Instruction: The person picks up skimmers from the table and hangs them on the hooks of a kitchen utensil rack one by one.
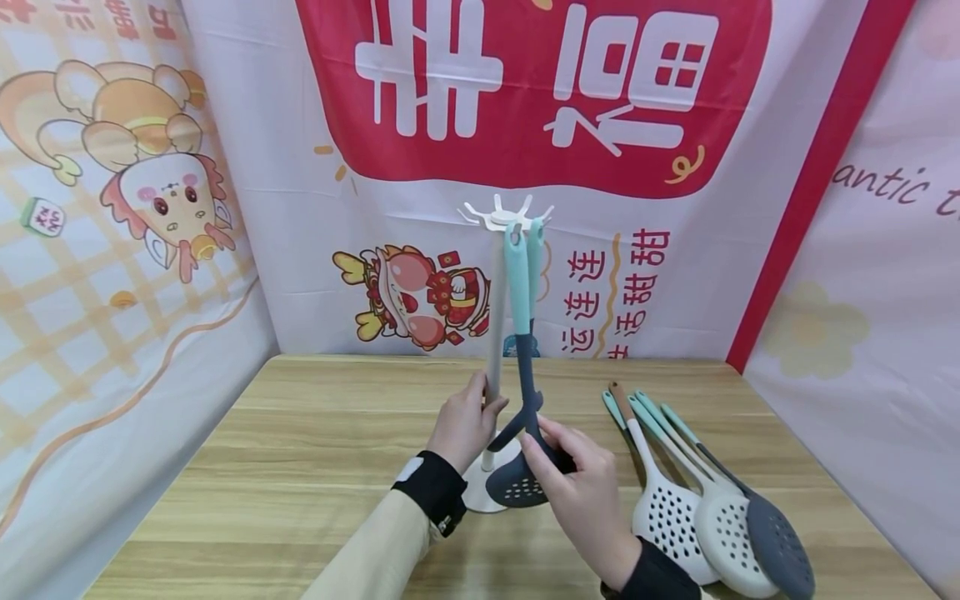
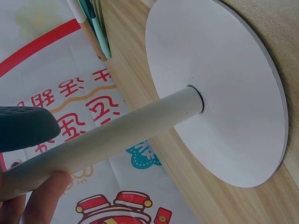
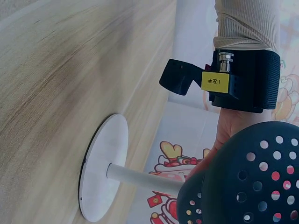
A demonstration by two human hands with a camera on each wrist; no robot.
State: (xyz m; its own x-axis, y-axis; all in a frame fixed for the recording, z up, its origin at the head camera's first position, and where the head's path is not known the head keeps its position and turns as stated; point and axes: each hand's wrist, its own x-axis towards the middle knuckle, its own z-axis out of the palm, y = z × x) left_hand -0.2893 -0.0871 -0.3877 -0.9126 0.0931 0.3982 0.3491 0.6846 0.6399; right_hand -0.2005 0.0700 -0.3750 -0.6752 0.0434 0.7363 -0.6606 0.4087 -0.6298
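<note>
A white utensil stand (image 1: 496, 317) has a round base (image 2: 224, 107) on the table and a ring of hooks (image 1: 510, 218) on top. My left hand (image 1: 463, 425) grips its pole low down, with fingers (image 2: 49, 196) curled round it. From the hooks hang a dark grey skimmer (image 1: 517, 487) with a mint handle and a second mint-handled utensil (image 1: 536, 267) behind it. My right hand (image 1: 585, 483) pinches the skimmer at its head, thumb in front. The right wrist view shows two dark perforated heads (image 3: 222, 177) overlapping; the right hand itself is out of that view.
On the right of the wooden table (image 1: 300, 467) lie several utensils side by side: a white perforated turner (image 1: 671, 508), a pale skimmer (image 1: 723, 529) and a dark perforated one (image 1: 780, 542). Printed cloth walls (image 1: 262, 250) stand behind and at both sides.
</note>
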